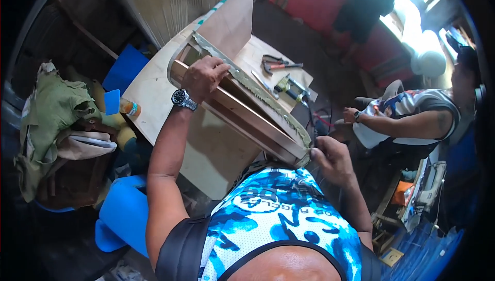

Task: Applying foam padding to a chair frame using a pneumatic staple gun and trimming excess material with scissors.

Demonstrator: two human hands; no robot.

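Observation:
A long wooden furniture frame (242,107) with a rounded far end leans over the table toward my body. Frayed green fabric (268,98) runs along its right edge. Near the far end, my left hand (205,76), with a metal watch on the wrist, is closed over the frame, fingertips at the fabric edge. At the near right corner, my right hand (332,161) is closed with its thumb against the frame's end; its fingertips are partly hidden.
Behind the frame lie pincers (281,65) and a green staple gun (292,88) on the table (206,144). A flat board (234,21) stands upright there. A bottle (130,107) is at the left edge, near a blue chair (124,211). At right sits another person (412,116).

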